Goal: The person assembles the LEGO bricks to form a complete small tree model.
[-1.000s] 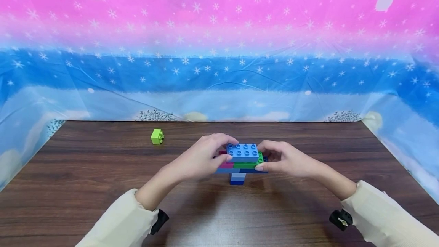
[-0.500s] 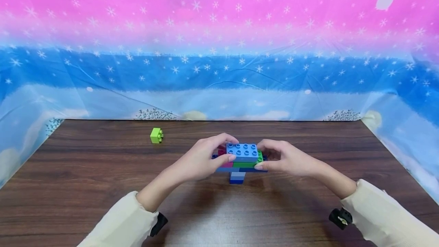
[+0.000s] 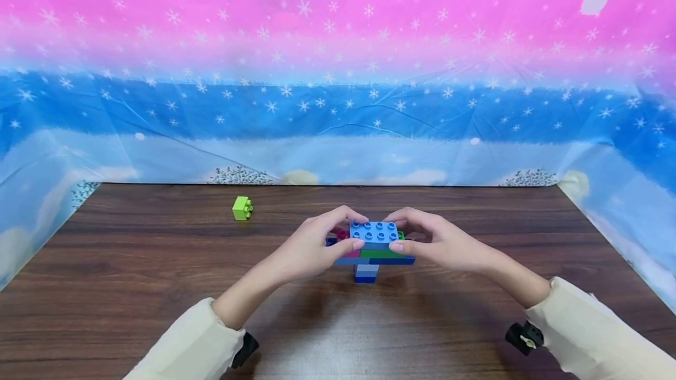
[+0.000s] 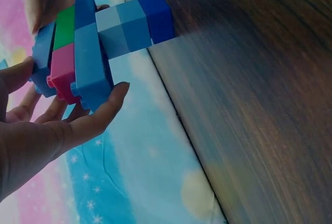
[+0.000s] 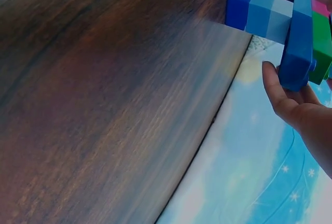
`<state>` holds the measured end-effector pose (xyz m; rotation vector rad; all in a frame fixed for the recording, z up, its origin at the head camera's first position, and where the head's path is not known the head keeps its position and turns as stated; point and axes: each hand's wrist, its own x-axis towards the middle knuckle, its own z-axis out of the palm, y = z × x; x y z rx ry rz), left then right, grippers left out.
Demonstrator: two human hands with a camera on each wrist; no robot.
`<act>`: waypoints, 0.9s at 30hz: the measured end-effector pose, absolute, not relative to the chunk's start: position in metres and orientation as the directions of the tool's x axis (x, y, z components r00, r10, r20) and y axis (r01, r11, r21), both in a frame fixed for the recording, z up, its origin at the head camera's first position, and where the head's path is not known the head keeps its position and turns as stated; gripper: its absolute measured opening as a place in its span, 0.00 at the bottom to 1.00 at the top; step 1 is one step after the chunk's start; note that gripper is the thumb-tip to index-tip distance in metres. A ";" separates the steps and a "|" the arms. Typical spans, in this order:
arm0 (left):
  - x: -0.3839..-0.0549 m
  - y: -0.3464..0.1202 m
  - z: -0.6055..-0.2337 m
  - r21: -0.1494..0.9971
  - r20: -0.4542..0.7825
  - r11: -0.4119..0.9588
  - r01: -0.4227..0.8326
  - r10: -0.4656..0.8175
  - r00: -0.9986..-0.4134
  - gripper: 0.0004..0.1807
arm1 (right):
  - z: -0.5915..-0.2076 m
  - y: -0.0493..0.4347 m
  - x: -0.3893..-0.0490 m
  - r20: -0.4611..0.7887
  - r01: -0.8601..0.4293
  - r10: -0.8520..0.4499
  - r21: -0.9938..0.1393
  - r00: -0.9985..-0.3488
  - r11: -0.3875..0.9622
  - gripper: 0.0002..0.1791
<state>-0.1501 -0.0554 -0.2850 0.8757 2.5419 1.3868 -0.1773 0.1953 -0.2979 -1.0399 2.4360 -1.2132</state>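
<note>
A toy brick structure stands on the table, its narrow column (image 3: 365, 272) of blue shades carrying wider layers. A blue brick (image 4: 89, 68) and a dark blue brick (image 5: 298, 47) lie end to end above the column. Over them sit a pink brick (image 4: 63, 68) and a green brick (image 3: 379, 253). On top, studs up, a light blue brick (image 3: 374, 233) bridges those two. My left hand (image 3: 311, 245) pinches its left end, thumb in front and forefinger behind. My right hand (image 3: 449, 245) pinches the right end likewise. Other fingers reach down beside the lower layers.
A lime green brick (image 3: 241, 208) lies on its side at the back left of the wooden table (image 3: 132, 286), studs facing right. A patterned pink and blue cloth (image 3: 338, 110) hangs along the table's far edge and both sides.
My right thumb and forefinger have shifted up and left, from around the green brick to the light blue brick's right end. My left hand keeps its place at the left end.
</note>
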 end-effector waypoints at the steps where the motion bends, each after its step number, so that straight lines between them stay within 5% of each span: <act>1: -0.150 -0.055 -0.285 0.804 0.168 0.410 0.431 0.538 -0.826 0.15 | -0.297 0.195 -0.177 0.110 -0.496 -0.683 -0.770 -0.722 0.401 0.19; 27: -0.151 -0.055 -0.293 0.786 0.221 0.424 0.450 0.487 -0.845 0.14 | -0.293 0.194 -0.178 0.099 -0.501 -0.701 -0.770 -0.707 0.396 0.19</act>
